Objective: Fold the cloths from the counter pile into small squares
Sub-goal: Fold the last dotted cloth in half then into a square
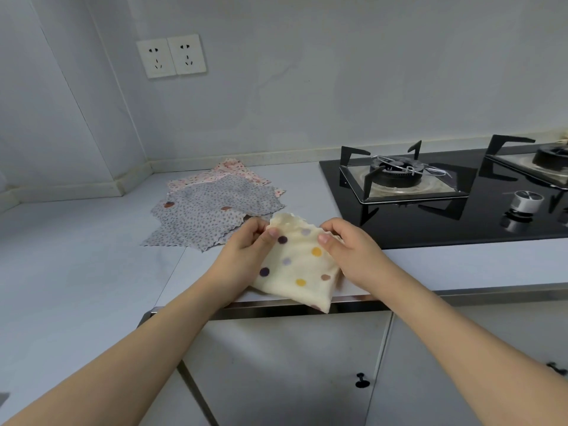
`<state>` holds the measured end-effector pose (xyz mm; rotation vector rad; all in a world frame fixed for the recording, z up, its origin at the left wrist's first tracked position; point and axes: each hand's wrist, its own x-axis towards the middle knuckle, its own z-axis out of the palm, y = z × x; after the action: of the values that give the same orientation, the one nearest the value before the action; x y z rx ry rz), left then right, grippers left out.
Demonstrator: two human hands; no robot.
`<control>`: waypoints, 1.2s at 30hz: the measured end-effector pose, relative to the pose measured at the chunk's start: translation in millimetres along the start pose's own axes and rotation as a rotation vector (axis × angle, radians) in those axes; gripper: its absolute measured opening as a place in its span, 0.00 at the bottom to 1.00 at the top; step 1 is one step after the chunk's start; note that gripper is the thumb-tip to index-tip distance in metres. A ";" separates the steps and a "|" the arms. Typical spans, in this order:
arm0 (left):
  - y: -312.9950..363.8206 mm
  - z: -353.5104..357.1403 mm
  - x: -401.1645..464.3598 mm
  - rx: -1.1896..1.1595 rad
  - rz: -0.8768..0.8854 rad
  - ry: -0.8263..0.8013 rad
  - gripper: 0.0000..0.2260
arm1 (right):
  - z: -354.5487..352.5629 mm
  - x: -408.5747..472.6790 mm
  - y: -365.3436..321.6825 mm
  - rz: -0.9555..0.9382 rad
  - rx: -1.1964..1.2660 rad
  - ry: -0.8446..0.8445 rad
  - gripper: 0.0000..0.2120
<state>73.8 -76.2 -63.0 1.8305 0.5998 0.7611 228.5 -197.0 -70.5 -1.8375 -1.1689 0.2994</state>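
The left hand (246,253) and right hand (347,250) each pinch a top corner of the cream cloth with coloured polka dots (296,269), thumbs on its face. It hangs between them, already doubled over, with its lower end draped over the front edge of the pale worktop (92,256). This looks like a mid-fold step. Next, the edges need matching before halving again. The pile of grey and pink floral cloths (215,207) lies just beyond the left hand, unfolded.
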 end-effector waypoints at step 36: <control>-0.3 13.8 4.5 -0.154 0.046 0.121 0.05 | -5.7 2.5 1.8 0.155 0.439 -0.039 0.07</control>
<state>87.0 -81.4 -66.2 1.6702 0.5625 0.9290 234.4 -198.4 -68.1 -1.5388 -0.9001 0.6306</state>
